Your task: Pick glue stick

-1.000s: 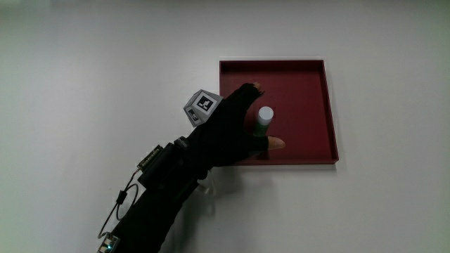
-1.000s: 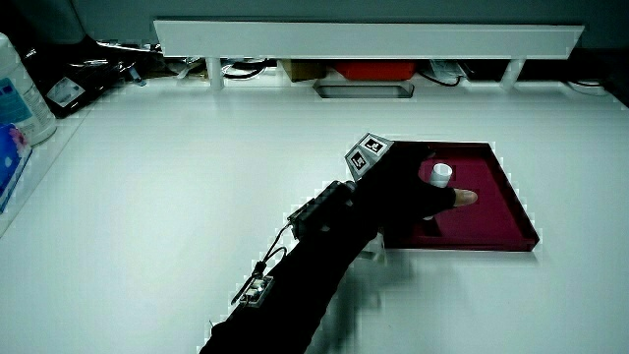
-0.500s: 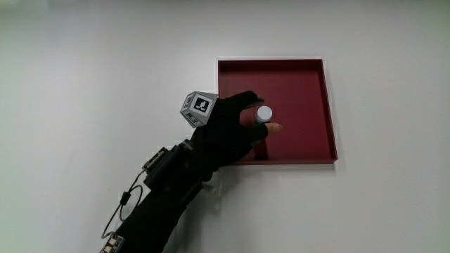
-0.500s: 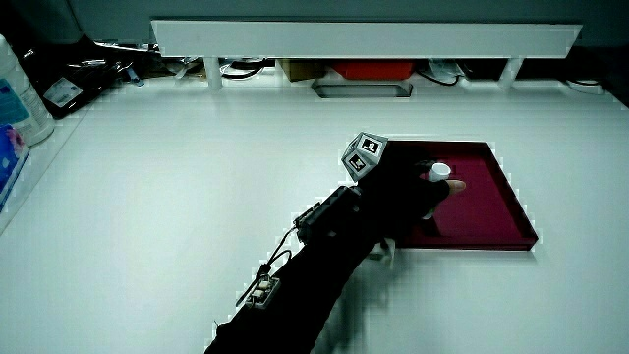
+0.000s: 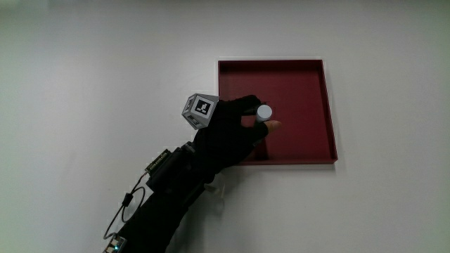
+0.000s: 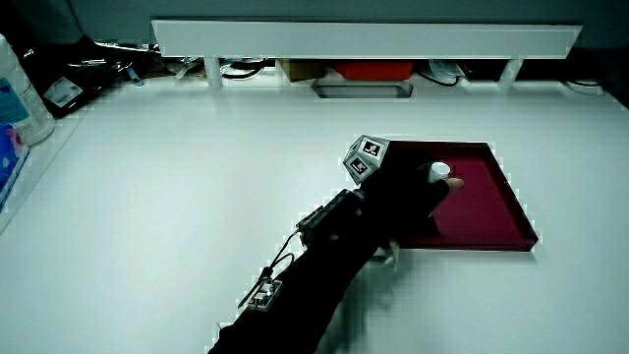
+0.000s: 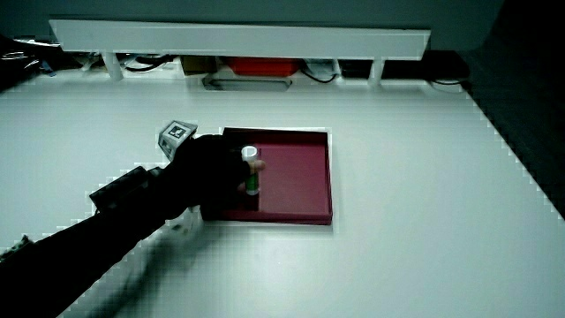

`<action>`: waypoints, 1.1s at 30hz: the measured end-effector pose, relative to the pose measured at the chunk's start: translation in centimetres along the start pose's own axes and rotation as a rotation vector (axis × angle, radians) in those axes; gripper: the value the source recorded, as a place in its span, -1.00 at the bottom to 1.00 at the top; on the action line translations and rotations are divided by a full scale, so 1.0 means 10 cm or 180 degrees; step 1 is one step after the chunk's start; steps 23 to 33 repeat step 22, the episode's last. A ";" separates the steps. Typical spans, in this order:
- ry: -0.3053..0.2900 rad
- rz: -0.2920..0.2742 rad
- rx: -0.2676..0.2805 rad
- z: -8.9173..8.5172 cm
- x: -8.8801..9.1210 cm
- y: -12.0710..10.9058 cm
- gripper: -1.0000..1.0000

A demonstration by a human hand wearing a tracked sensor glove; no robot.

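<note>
A glue stick (image 5: 264,112) with a white cap and green body stands upright in the dark red tray (image 5: 302,84). The gloved hand (image 5: 242,126) reaches over the tray's edge nearest the person and has its fingers closed around the stick. In the main view only the white cap shows above the fingers. In both side views the cap (image 6: 439,171) pokes out of the glove, and in a side view the green body (image 7: 253,181) shows below the cap (image 7: 250,153). The patterned cube (image 5: 200,109) sits on the back of the hand.
The tray (image 6: 491,211) lies on a white table. A low white partition (image 6: 364,37) runs along the table's edge farthest from the person, with cables and a red box under it. A white bottle (image 6: 22,98) stands at the table's edge.
The fingers have closed around the glue stick, which stood free between thumb and fingers a second ago. The stick's green body is now hidden in the main view.
</note>
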 end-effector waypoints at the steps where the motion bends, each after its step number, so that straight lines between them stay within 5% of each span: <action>1: 0.0008 -0.0016 0.0008 0.00 0.00 0.00 0.95; 8: -0.0066 -0.0041 0.0006 0.04 0.06 -0.03 1.00; 14: -0.0130 -0.0258 0.0067 0.18 0.17 -0.08 1.00; 15: -0.0169 -0.0263 0.0079 0.22 0.20 -0.10 1.00; 16: -0.0321 -0.0484 0.0112 0.25 0.20 -0.10 1.00; 19: -0.0320 -0.0424 0.0172 0.41 0.33 -0.19 1.00; 21: -0.0624 -0.0596 0.0218 0.50 0.38 -0.23 1.00; 22: -0.0745 -0.0531 0.0182 0.55 0.42 -0.26 1.00; 33: -0.0745 -0.0531 0.0182 0.55 0.42 -0.26 1.00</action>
